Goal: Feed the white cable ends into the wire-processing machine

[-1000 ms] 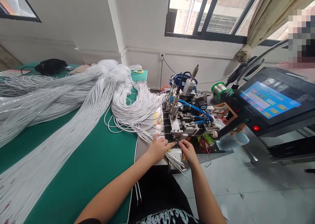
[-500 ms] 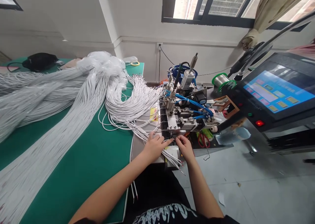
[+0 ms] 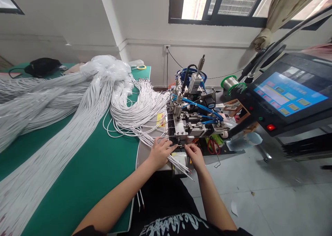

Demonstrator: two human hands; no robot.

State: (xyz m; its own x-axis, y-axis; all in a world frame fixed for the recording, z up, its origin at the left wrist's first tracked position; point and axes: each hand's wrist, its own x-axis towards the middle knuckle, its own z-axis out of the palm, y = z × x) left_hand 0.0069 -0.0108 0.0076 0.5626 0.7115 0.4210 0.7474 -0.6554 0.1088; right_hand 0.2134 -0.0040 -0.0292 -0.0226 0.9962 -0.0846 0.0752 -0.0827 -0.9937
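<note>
- Ends of white wires are fanned at the front edge of the machine, under both hands.
- They are pressed flat by the left hand, fingers extended.
- One end is pinched by the right hand.
- The machine is seen at 12 o'clock, wire bundles at 10, a touchscreen at 2.

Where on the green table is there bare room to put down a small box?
The green mat is bare between the long cable bundle and the left hand. Crowded: the cable loops and the machine.
</note>
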